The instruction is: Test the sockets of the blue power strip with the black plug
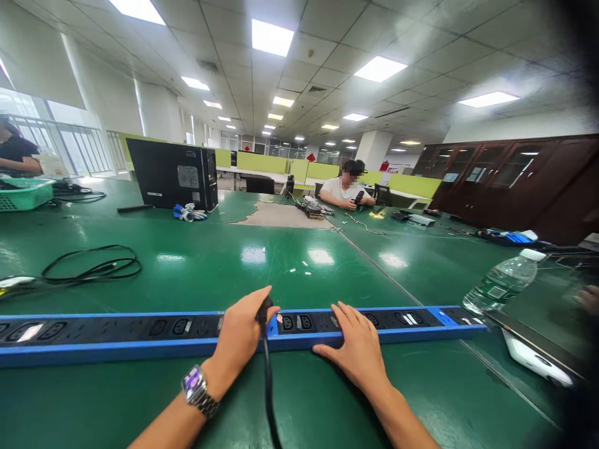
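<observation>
Running up from the near edge, a black cable [268, 393] leads to a black plug [264, 307] grasped between the thumb and fingers of the left hand [240, 325]; a metal-banded watch [194, 385] encircles that wrist. The plug is held over a blue section of the power strip [299, 342]; whether it touches the surface cannot be told. The right hand [356, 343] is unclenched and spread, its fingers resting on the strip's black face and its thumb at the near blue side. The strip, blue-framed with a row of sockets, lies crosswise on the green counter [224, 262] directly before the person and extends to the left edge of the view. Near its right end lie a white object [538, 360], partly in shadow, and a clear bottle [505, 282] with a white cap, which appears slanted. Beyond the strip, at left, rests a looped black cord [84, 279]. Farther back stand a green basket [28, 197] and a black computer case [168, 174], with blue-and-white gloves [189, 213] just in front of the latter. At the far side, a person in a white top [337, 191] holds a dark object [359, 197]. Dark wooden cabinets [528, 184] line the right; yellow-green partitions [266, 163] occupy the background.
</observation>
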Demonstrator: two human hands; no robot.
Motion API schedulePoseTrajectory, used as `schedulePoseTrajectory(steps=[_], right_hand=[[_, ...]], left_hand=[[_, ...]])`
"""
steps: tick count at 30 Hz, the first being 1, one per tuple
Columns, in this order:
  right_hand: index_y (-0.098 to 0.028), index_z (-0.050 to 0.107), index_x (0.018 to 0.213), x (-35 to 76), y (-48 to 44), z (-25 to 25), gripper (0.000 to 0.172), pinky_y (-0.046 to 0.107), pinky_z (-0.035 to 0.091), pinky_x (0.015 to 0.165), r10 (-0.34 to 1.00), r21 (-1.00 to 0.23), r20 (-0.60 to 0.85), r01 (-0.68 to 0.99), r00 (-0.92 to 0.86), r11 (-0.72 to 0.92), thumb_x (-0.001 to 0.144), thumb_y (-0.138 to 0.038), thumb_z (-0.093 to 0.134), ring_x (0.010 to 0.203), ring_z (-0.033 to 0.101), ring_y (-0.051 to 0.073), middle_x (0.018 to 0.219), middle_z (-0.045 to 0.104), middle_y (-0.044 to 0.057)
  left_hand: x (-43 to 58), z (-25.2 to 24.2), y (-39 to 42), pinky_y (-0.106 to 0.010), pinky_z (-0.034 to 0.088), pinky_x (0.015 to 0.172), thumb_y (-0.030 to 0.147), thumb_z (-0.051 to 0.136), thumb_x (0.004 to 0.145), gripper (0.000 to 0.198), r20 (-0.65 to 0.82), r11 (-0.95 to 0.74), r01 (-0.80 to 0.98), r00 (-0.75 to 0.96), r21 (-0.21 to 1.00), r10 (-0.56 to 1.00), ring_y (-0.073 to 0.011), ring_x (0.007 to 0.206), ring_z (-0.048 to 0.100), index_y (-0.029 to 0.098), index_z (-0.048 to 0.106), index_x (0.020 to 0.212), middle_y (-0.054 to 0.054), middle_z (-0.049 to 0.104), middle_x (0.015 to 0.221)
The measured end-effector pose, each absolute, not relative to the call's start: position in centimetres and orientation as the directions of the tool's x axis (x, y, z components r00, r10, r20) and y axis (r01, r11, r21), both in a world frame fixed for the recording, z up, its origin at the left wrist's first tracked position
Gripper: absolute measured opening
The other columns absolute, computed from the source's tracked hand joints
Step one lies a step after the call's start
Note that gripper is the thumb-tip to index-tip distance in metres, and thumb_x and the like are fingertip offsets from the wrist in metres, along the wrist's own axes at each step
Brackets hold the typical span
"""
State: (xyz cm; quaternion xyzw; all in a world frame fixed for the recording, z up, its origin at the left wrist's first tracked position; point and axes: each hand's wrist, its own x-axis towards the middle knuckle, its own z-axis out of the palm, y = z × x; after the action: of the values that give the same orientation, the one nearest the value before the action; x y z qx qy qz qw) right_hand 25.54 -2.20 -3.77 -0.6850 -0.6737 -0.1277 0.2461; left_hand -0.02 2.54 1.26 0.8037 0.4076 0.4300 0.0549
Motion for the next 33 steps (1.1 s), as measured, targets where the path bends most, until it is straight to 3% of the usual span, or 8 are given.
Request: schedulePoseTrajectory(steps=[6,9,15,18,20,25,29,33], right_hand=[[-0.02,0.053,0.132,25.8,-2.0,-3.9,0.086,0.053,0.032,0.107,0.868,-0.19,0.491,0.982,0.078,0.02,0.062,-0.065,0.073,0.13,0.046,0.034,0.139,0.054,0.014],[-0.021,0.053,0.133,25.0,-2.3,-3.2,0.084,0.058,0.031,0.107,0.861,-0.226,0.503,0.973,0.074,0.049,0.064,-0.066,0.072,0.13,0.046,0.036,0.139,0.054,0.014],[-0.023,0.054,0.131,17.1,-2.0,-0.5,0.061,0.048,0.041,0.102,0.806,-0.278,0.569,0.885,-0.161,0.373,0.076,-0.042,0.07,0.119,0.053,0.029,0.128,0.062,0.01],[-0.022,0.064,0.115,13.5,-0.8,0.3,0.036,0.042,0.048,0.089,0.763,-0.324,0.614,0.817,-0.202,0.477,0.081,-0.035,0.066,0.097,0.062,0.024,0.103,0.071,0.008],[-0.021,0.066,0.106,13.6,-0.3,0.9,0.025,0.038,0.05,0.083,0.731,-0.41,0.675,0.774,-0.099,0.483,0.086,-0.035,0.059,0.088,0.064,0.021,0.095,0.072,0.007],[-0.02,0.063,0.11,21.4,-1.2,1.2,0.037,0.034,0.053,0.08,0.748,-0.664,0.595,0.704,0.294,0.252,0.088,-0.048,0.053,0.086,0.068,0.021,0.1,0.072,0.008],[-0.021,0.064,0.11,25.6,-2.4,-0.2,0.039,0.035,0.053,0.084,0.836,-0.636,0.51,0.743,0.202,0.208,0.087,-0.05,0.052,0.092,0.068,0.022,0.103,0.073,0.007],[-0.023,0.064,0.11,24.8,-2.4,-1.0,0.034,0.037,0.05,0.091,0.818,-0.537,0.565,0.801,0.108,0.265,0.089,-0.046,0.051,0.1,0.066,0.022,0.108,0.072,0.007]], left_hand=[[-0.6,-0.7,2.4,-0.034,0.057,0.087,0.029,0.057,0.093,0.031,0.587,-0.688,0.639,0.425,0.344,0.689,-0.0222,0.102,0.069,0.019,0.062,0.121,-0.009,0.072,0.115],[0.2,-0.4,2.1,-0.04,0.054,0.091,0.026,0.062,0.089,0.035,0.543,-0.699,0.669,0.501,0.252,0.675,-0.025,0.105,0.067,0.02,0.06,0.123,-0.009,0.071,0.117],[-2.9,0.0,1.4,-0.05,0.04,0.104,0.036,0.078,0.07,0.093,0.438,-0.552,0.823,0.45,0.134,0.778,-0.0334,0.129,0.05,0.022,0.03,0.148,-0.013,0.055,0.139],[-4.5,-0.6,1.3,-0.053,0.036,0.107,0.037,0.077,0.071,0.077,0.392,-0.513,0.858,0.462,0.03,0.796,-0.0347,0.128,0.049,0.023,0.045,0.14,-0.013,0.055,0.139],[-4.8,-0.8,1.2,-0.052,0.036,0.107,0.035,0.076,0.074,0.069,0.37,-0.514,0.858,0.483,-0.018,0.793,-0.0334,0.127,0.051,0.024,0.049,0.137,-0.013,0.055,0.139],[-4.5,-0.4,1.2,-0.052,0.037,0.107,0.038,0.076,0.075,0.071,0.339,-0.503,0.864,0.482,-0.03,0.808,-0.033,0.127,0.051,0.022,0.048,0.138,-0.013,0.055,0.139],[-4.5,-0.4,1.3,-0.053,0.036,0.107,0.037,0.076,0.075,0.071,0.338,-0.506,0.863,0.48,-0.012,0.81,-0.0331,0.126,0.051,0.02,0.048,0.138,-0.014,0.056,0.138],[-4.5,-0.6,1.3,-0.052,0.036,0.107,0.039,0.073,0.077,0.068,0.356,-0.515,0.857,0.483,-0.007,0.8,-0.0326,0.126,0.051,0.021,0.047,0.138,-0.013,0.056,0.138]])
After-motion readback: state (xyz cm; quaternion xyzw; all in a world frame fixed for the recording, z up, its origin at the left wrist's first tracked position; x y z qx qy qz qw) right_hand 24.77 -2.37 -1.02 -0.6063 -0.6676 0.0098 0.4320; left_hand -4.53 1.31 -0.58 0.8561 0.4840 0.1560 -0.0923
